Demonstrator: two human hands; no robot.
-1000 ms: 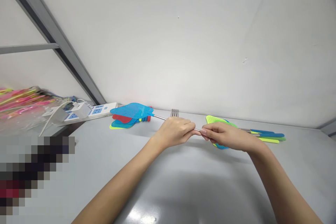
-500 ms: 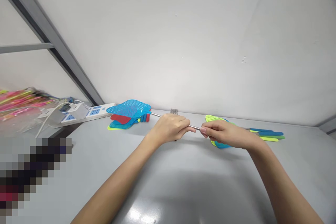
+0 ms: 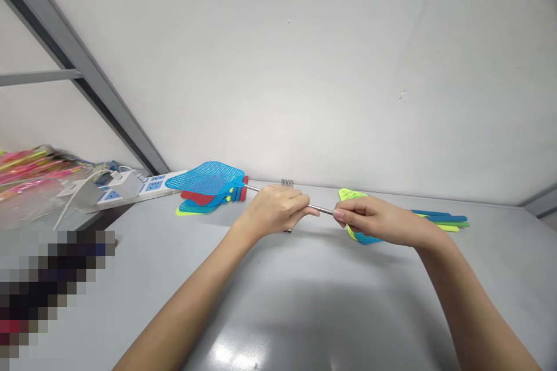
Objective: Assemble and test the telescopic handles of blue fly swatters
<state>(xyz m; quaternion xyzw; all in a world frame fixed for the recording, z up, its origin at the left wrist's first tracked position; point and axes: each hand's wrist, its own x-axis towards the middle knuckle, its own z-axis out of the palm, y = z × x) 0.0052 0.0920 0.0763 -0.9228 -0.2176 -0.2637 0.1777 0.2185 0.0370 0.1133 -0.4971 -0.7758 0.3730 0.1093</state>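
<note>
A fly swatter with a blue mesh head [image 3: 208, 178] and a thin metal rod is held level above the table. My left hand [image 3: 278, 210] is closed around the rod's middle, its knuckles upward. Farther right, my right hand [image 3: 372, 218] pinches the rod's end between thumb and fingers. A short stretch of bare rod shows between the hands. Below the raised head lies a pile of swatters, including a red one [image 3: 196, 197]. Behind my right hand, more swatters with a yellow-green head [image 3: 350, 195] and coloured handles [image 3: 448, 218] lie on the table.
Several thin metal pieces [image 3: 287, 183] lie behind my left hand, by the wall. At left are a white power strip [image 3: 154, 186] with plugs and cables and a bagged heap of colourful sticks [image 3: 32, 171]. A pixelated patch hides the lower left. The grey table [image 3: 282, 284] meets the wall.
The blue swatter head has shifted slightly left with my left hand. The bare rod between my hands looks a little longer. Both hands keep their hold, and the view has moved slightly.
</note>
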